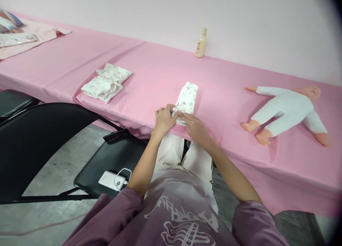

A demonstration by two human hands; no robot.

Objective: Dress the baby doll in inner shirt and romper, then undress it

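A narrow, folded piece of white baby clothing (187,96) with small printed figures lies on the pink-covered table, close to its front edge. At its near left corner is my left hand (165,120), with thumb and fingers closed on the fabric. My right hand (196,127) comes in from the other side, its fingers bent together on the near end of the same cloth. The fingertips of both hands nearly meet there, and they hide part of the fabric. The garment's exact kind cannot be made out while folded.
More folded printed baby clothes (104,83) lie to the left. A baby doll (287,109) in white lies at the right. A pump bottle (201,45) stands by the wall. Black chairs (107,160) stand front left, one bearing a white power bank (112,180) with a cable.
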